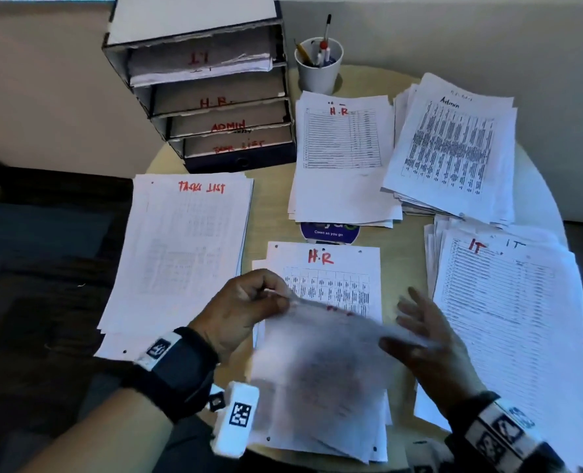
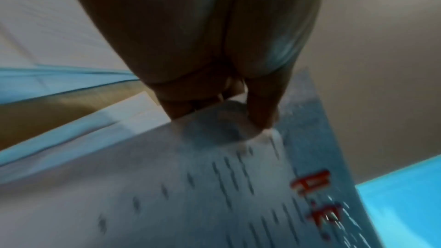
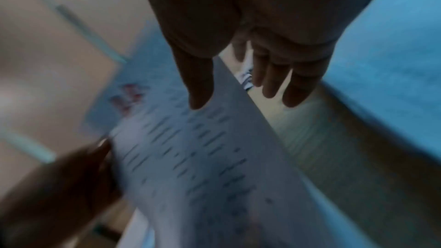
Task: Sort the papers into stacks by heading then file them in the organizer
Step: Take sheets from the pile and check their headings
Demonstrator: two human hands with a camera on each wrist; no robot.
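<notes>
A blurred printed sheet (image 1: 317, 353) with a red heading is lifted over the front pile, whose top page reads "H.R" (image 1: 324, 264). My left hand (image 1: 280, 298) pinches the sheet's top-left corner; the left wrist view shows those fingers (image 2: 226, 101) on the sheet (image 2: 214, 195). My right hand (image 1: 426, 332) is at the sheet's right edge. Its thumb lies on the sheet (image 3: 203, 157) and its straight, spread fingers (image 3: 269, 82) are behind the edge. Sorted stacks lie around: "Tasks list" (image 1: 187, 240), "H.R" (image 1: 344, 158), "Admin" (image 1: 454, 148), "IT" (image 1: 508, 319).
The tray organizer (image 1: 208, 97) stands at the back left of the round table (image 1: 273, 213), its trays labelled IT, H.R., ADMIN and TASK LIST; the IT tray holds papers. A white pen cup (image 1: 319, 66) stands beside it. A blue round sticker (image 1: 329, 232) shows between the piles.
</notes>
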